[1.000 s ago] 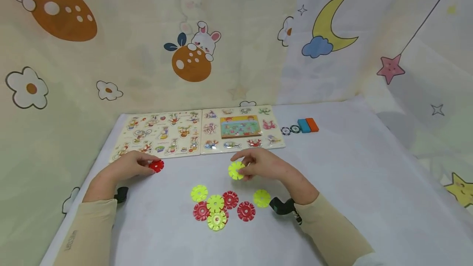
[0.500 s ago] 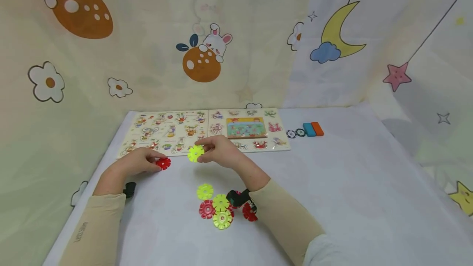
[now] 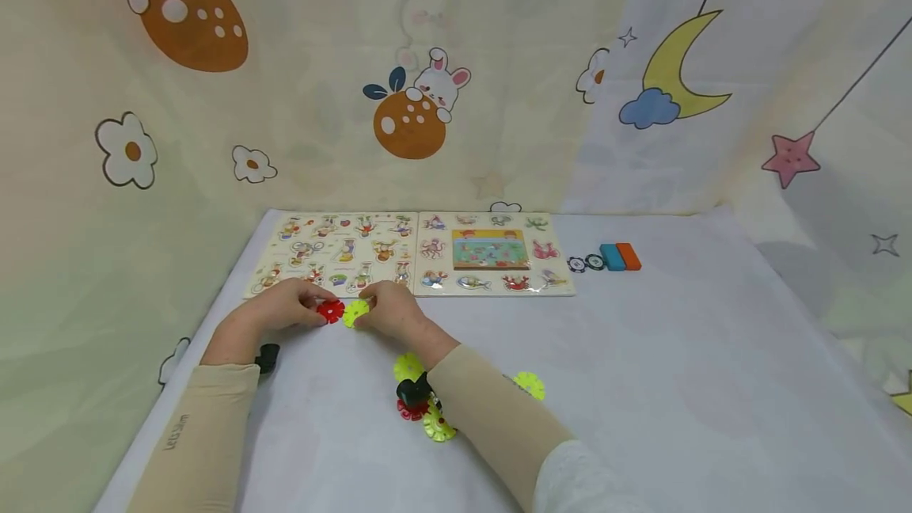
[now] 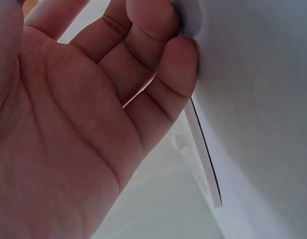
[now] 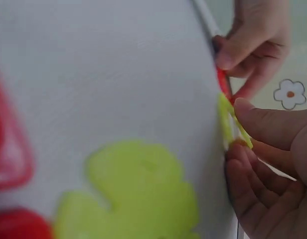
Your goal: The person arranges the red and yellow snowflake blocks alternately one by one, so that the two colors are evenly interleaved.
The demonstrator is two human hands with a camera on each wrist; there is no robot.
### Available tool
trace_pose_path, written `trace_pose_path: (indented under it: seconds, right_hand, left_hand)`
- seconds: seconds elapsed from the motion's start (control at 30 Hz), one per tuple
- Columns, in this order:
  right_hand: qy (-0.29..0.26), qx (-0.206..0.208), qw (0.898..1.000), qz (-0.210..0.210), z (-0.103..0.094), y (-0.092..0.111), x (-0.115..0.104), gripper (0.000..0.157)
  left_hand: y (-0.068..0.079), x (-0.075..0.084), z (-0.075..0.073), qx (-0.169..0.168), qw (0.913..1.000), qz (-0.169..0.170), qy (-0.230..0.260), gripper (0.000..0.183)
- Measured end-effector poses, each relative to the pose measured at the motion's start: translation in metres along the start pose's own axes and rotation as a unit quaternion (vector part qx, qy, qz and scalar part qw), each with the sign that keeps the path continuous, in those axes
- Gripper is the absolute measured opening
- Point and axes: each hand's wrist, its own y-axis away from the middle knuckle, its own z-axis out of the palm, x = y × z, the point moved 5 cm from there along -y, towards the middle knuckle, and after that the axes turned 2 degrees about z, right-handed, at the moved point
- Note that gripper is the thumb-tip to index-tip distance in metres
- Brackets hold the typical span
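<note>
Left hand (image 3: 290,307) pinching a red disc (image 3: 331,312), right hand (image 3: 396,313) got a yellow disc (image 3: 355,313) pinched just right of it.

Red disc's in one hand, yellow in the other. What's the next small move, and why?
Probably ease the yellow disc squarely against the red disc, keeping the latter steady. The left hand pinches the red one, the right hand the yellow, and their rims face each other closely; whether they touch is hard to tell.

Cartoon-print fabric backdrop (image 3: 527,117) behind white-covered table (image 3: 677,370).
</note>
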Motion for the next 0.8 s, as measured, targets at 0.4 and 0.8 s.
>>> trace_pose_path:
  seconds: [0.4, 0.8]
  right_hand:
    - [0.067, 0.044, 0.997, -0.004, 0.005, 0.000, 0.004, 0.038]
    - [0.052, 0.033, 0.998, -0.001, 0.004, -0.004, 0.007, 0.038]
  left_hand:
    - [0.003, 0.005, 0.000, 0.007, 0.9999, -0.007, 0.003, 0.038]
    - [-0.009, 0.035, 0.018, 0.003, 0.9964, 0.070, -0.048, 0.038]
